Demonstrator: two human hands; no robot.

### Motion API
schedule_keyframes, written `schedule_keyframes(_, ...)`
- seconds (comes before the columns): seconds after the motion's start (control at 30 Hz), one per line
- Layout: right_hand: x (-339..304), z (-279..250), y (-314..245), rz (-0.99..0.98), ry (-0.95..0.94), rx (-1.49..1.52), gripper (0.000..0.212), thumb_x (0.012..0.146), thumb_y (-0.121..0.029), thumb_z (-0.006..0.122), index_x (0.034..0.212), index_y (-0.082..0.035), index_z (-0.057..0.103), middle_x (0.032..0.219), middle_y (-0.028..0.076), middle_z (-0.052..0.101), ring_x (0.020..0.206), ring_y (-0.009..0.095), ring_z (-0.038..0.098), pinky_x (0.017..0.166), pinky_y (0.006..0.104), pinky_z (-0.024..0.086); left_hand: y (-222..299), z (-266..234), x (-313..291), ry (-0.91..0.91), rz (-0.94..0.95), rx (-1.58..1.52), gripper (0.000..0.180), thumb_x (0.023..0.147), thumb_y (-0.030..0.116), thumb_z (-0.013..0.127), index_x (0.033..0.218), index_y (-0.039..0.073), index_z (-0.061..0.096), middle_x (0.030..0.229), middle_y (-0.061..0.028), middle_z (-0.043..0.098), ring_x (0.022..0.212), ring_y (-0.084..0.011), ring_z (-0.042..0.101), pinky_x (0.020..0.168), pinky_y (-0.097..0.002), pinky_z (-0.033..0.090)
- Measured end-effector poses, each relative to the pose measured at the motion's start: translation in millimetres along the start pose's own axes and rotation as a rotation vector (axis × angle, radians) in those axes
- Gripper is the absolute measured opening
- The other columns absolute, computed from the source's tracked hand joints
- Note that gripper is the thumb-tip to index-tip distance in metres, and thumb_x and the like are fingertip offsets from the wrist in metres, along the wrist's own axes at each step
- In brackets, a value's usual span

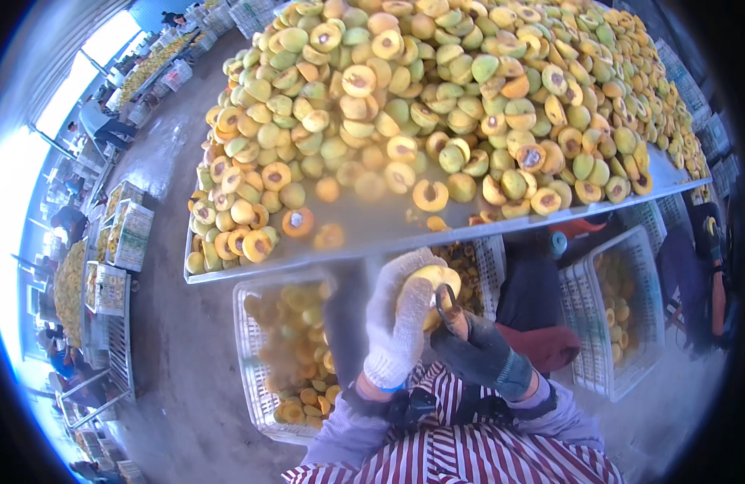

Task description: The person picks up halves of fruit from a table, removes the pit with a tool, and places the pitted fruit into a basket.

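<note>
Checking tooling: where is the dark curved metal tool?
In the head view, right of centre, the dark curved metal tool is in the dark-gloved right hand, by the round yellow fruit in the white-gloved left hand.

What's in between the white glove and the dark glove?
The head view shows a yellow fruit, held by the left hand, and a curved tool, held by the right hand.
</note>
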State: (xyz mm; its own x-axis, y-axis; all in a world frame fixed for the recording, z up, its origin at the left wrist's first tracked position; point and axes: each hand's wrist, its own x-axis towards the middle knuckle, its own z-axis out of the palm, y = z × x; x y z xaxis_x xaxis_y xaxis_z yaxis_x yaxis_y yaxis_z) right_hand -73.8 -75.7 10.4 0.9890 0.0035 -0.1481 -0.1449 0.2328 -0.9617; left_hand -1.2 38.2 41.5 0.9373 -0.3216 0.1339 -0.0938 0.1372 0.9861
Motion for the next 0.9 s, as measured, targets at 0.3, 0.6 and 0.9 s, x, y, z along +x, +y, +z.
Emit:
schedule_keyframes(0.3,9.6,-5.2,-30.4,0.182,0.145,0.086,0.01,0.086,-0.003,0.052,0.078,-0.009,0.052,0.064,-0.007,0.047,0.053,0.001,0.042,0.046,0.0195,0.035,-1.1,-16.6,3.2,-0.071,-0.198,-0.277,0.059,0.089,0.016,0.056,0.138,-0.001,0.027,0.126,-0.0096,0.047,0.112,-0.0165,0.048,0.098,-0.0304,0.037)
schedule_keyframes(0.6,12.8,6.3,-30.2,-0.012,0.13,-0.054,0.009,0.085,-0.008,0.056,0.078,-0.009,0.051,0.057,-0.004,0.047,0.047,0.003,0.045,0.042,0.0202,0.034,-11.3,-30.6,-1.2,-0.085,-0.187,-0.4,0.041,0.079,0.013,0.061,0.116,0.004,0.045,0.111,-0.0117,0.057,0.1,-0.0219,0.057,0.084,-0.0322,0.048)
schedule_keyframes(0.9,2.6,4.2,-11.7,-0.186,-0.007,-0.362,0.013,0.086,-0.008,0.055,0.096,-0.001,0.054,0.07,-0.001,0.052,0.06,0.005,0.047,0.053,0.0236,0.04,-9.9,-7.9,-3.6,0.084,-0.252,-0.781,0.052,0.09,0.036,0.053,0.126,0.001,0.039,0.12,-0.0154,0.051,0.109,-0.0241,0.052,0.091,-0.035,0.045)
